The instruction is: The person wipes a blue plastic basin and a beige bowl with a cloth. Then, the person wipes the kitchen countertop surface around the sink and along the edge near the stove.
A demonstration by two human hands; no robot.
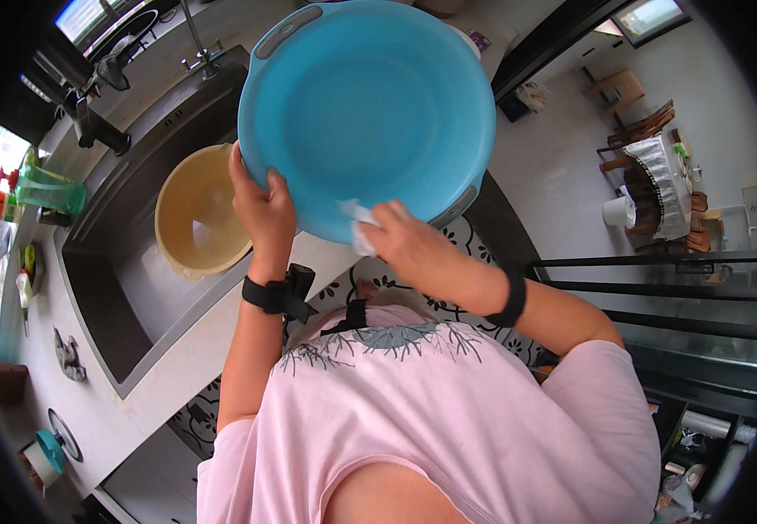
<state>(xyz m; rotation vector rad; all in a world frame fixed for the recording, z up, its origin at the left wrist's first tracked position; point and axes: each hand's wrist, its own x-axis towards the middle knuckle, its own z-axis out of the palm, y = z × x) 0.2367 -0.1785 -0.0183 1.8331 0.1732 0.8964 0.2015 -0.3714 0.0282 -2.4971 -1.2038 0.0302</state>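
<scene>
A large blue plastic basin [365, 111] with grey grip handles is tilted up so that its inside faces me. My left hand [263, 209] grips its lower left rim, thumb on the inner side. In my right hand [408, 242] is a crumpled white tissue or cloth [363, 245], pressed to the basin's lower rim. To the left, a yellow plastic basin [201, 216] stands in the grey sink [123, 262], partly hidden behind my left hand.
A faucet [204, 62] rises behind the sink. On the pale counter [155, 393] lies a crumpled grey cloth [69, 354]. A green bottle [50, 190] stands on the far left. Black metal rails [653, 288] run along my right, with a dining table [670, 190] beyond.
</scene>
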